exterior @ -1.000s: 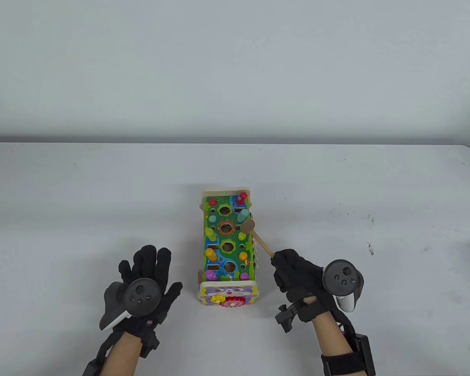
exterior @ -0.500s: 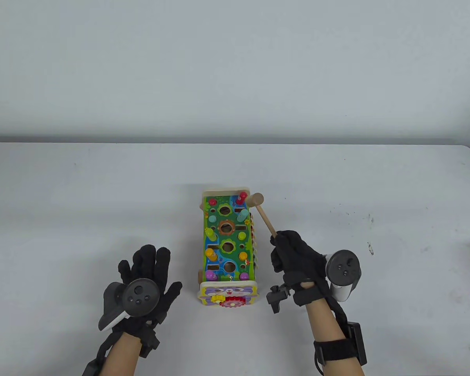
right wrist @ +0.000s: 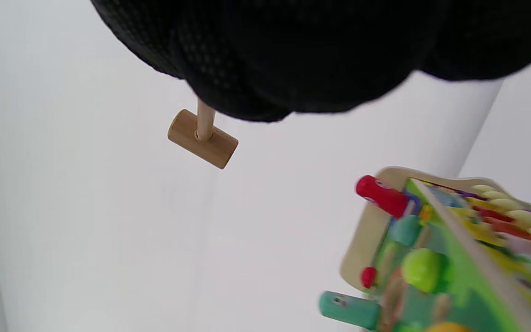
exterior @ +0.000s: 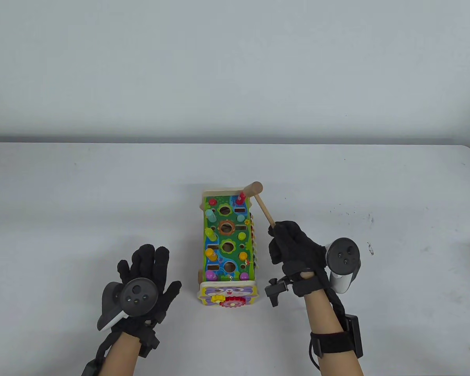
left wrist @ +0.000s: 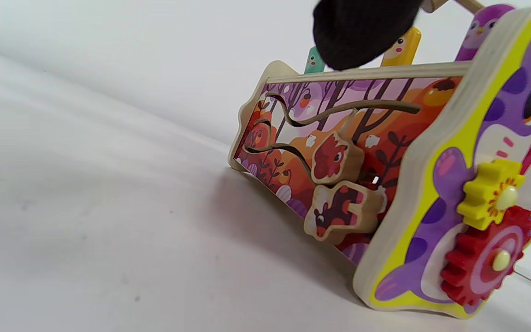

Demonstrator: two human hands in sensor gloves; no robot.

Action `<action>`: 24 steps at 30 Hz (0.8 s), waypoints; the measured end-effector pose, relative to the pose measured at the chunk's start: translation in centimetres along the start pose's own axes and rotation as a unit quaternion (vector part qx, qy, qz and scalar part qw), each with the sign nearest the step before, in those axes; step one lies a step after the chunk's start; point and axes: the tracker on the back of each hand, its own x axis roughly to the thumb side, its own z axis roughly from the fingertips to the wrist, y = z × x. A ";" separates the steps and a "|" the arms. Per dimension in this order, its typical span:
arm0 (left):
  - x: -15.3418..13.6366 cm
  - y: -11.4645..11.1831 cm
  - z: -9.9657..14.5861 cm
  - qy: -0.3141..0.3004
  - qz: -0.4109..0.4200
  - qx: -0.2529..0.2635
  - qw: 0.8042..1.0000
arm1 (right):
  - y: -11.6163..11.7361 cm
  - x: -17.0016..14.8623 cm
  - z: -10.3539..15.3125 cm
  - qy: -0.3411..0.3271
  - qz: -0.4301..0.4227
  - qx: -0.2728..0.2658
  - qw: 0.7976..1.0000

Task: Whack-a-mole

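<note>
The right hand (exterior: 293,246) holds a small wooden mallet (exterior: 261,203) by the near end of its thin handle, with the fingers curled around it. The mallet head (exterior: 254,188) is raised above the far right corner of the toy box (exterior: 227,243), close to a red peg (exterior: 241,197) that stands up there. In the right wrist view the head (right wrist: 203,139) hangs free in the air, touching nothing.

The toy box stands on the white surface (exterior: 62,196) between the two hands, its long side running from near to far. Its green top has round holes in the middle and coloured pegs along both edges; some stand high, some are pushed low.

The left hand (exterior: 145,278) lies flat on the surface with its fingers spread, just left of the box, and it holds nothing.

I judge the mallet to be light and stiff, bare smooth wood, so a loose grip could let it turn in the glove. Holding it at the end of the handle gives a good swing, but less exact aim. The pegs look hard and should slide down under a short tap; a strong blow is probably not needed. The box seems solid and rather heavy for its size, yet it could shift under a blow from the side. The left hand is near enough to steady it by its wooden side wall (left wrist: 339,152).
</note>
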 end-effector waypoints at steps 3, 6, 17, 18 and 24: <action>0.0 -0.1 0.0 -0.001 0.001 -0.001 1.000 | 0.0 0.0 -0.2 0.007 -0.003 0.000 1.000; 0.1 -0.1 0.0 -0.002 0.001 -0.002 1.000 | 0.3 -0.8 -0.7 0.024 0.035 0.002 0.999; 0.2 -0.3 -0.1 -0.004 0.000 -0.013 1.000 | 1.9 -3.3 -1.9 0.099 0.172 0.025 0.980; 0.2 -0.3 -0.1 -0.004 0.001 -0.013 1.000 | 1.8 -3.1 -1.8 0.098 0.162 0.025 0.982; 0.4 -0.4 0.0 -0.013 0.011 -0.011 1.000 | 0.7 -1.0 -0.2 0.057 0.114 0.026 0.991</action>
